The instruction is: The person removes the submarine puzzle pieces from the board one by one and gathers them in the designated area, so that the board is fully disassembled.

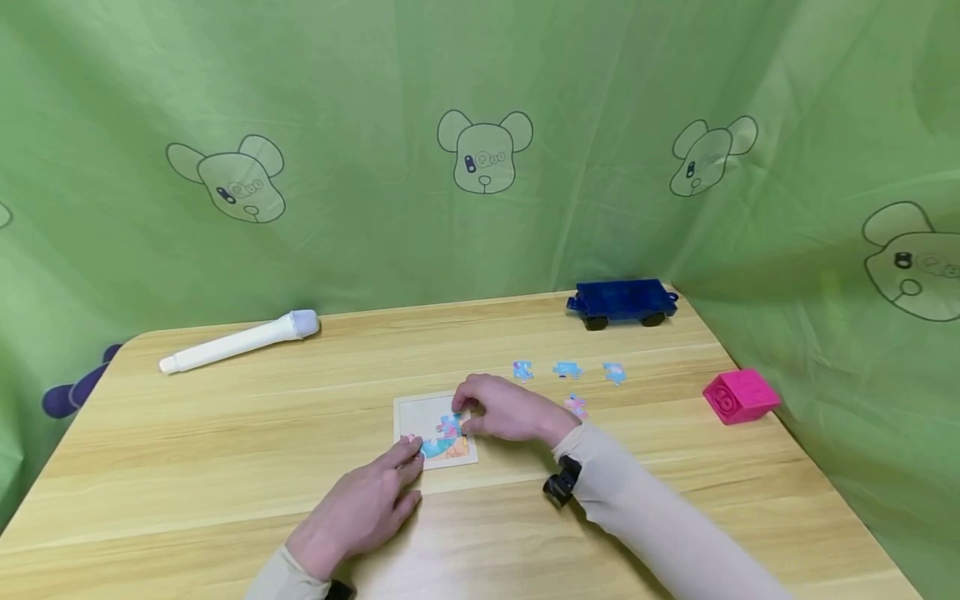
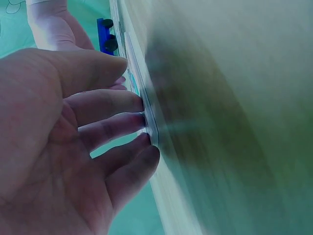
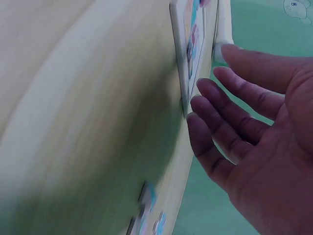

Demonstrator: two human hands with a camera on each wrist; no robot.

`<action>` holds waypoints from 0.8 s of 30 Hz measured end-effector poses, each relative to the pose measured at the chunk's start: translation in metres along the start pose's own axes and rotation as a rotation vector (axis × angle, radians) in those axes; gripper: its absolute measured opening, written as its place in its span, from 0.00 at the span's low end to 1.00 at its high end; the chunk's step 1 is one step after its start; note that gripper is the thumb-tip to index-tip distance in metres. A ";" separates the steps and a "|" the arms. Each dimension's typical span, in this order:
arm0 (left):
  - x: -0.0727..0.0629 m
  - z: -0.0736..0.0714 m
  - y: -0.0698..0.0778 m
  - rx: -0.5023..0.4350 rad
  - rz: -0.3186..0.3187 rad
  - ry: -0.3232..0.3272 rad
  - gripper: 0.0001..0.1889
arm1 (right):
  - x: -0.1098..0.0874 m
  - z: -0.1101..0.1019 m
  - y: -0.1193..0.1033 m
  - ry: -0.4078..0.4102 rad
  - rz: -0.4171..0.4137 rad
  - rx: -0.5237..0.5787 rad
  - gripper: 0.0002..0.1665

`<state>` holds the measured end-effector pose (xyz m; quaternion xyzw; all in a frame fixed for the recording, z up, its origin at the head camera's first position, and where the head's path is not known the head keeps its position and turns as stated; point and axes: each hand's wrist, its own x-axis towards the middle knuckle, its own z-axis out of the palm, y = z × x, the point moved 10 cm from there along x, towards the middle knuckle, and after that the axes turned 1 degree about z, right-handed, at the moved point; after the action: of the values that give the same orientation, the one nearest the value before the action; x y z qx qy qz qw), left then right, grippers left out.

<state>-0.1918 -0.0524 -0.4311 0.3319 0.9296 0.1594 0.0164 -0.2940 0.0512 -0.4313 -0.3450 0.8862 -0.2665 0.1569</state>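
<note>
And on the green curtain [image 1: 360,83] ahead of you, there are the printed animal heads [image 1: 485,158], each with small outlined lettering on the forehead, too faint to read for certain. The pink block [image 1: 741,397], over at the right edge of the table [image 1: 225,450], shows a raised round mark on one face, also unreadable from here.

Down to your hands now! Your left hand [image 1: 367,500] is unclenched, grasping nothing, fingers reaching forward with their tips on the near left corner of the puzzle board [image 1: 412,410]. Your right hand [image 1: 513,408] comes in from the other side, fingers loosely bent, thumb apart from the forefinger, nothing visibly gripped; whether its tips touch a piece, you can't tell from these views.

The board lies flat before you, between both hands, with teal and orange pieces [image 1: 435,448] along its near side and a pink-and-blue piece [image 1: 448,427] just beyond them. Four loose pieces [image 1: 567,369] lie to the right: three in a row, one nearer, just beside your right hand. Farther back, a blue toy wagon [image 1: 621,300] stands right, a white toy microphone [image 1: 240,342] lies left.
</note>
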 end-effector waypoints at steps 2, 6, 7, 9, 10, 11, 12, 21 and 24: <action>0.000 0.001 -0.001 -0.001 -0.005 -0.003 0.24 | 0.003 0.005 -0.003 -0.021 0.002 -0.012 0.12; -0.001 0.002 -0.002 0.002 -0.012 -0.006 0.24 | 0.009 0.012 -0.009 -0.041 0.002 -0.046 0.13; -0.001 0.002 -0.002 0.001 -0.012 -0.004 0.24 | 0.011 0.013 -0.010 -0.037 0.001 -0.062 0.14; -0.001 0.001 -0.002 -0.001 -0.012 -0.002 0.23 | 0.013 0.015 -0.012 -0.032 0.003 -0.084 0.15; -0.001 0.001 -0.002 0.000 -0.011 0.000 0.23 | 0.014 0.015 -0.012 -0.032 0.007 -0.097 0.16; -0.001 0.001 -0.002 0.001 -0.012 0.001 0.23 | 0.016 0.016 -0.011 -0.032 0.013 -0.106 0.16; -0.001 0.001 -0.003 -0.001 -0.013 0.001 0.23 | 0.016 0.017 -0.011 -0.034 0.021 -0.114 0.17; 0.000 0.000 -0.004 -0.013 -0.012 0.006 0.23 | 0.022 0.020 -0.007 -0.039 0.053 -0.124 0.14; 0.000 0.000 -0.003 -0.012 -0.003 0.013 0.23 | 0.022 0.020 -0.005 -0.037 0.062 -0.119 0.13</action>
<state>-0.1933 -0.0549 -0.4324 0.3294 0.9292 0.1669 0.0127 -0.2978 0.0252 -0.4468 -0.3310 0.9077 -0.2018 0.1604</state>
